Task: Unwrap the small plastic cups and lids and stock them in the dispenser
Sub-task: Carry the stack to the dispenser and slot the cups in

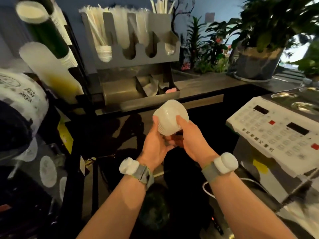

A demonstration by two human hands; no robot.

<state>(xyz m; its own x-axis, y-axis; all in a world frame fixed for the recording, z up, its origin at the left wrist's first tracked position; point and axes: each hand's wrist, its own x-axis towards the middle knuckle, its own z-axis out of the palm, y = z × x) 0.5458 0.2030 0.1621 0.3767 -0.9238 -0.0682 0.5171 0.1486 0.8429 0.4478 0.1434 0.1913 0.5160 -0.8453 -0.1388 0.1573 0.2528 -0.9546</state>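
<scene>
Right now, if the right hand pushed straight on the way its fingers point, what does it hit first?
Already in contact: the right hand grips the stack of small cups, shared with the left hand. Past the stack, probably the dispenser's lower metal tray, though depth is unclear.

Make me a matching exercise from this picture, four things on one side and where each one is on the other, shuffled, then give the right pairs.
Things:
1. stack of small cups
2. keypad machine
3. potted plant
4. straw and cup dispenser

Places:
A. back right, on the counter
B. held between both hands
C. back centre, against the wall
D. right foreground

Pairs: 1-B, 2-D, 3-A, 4-C. The left hand and right hand both grip the stack.
</scene>
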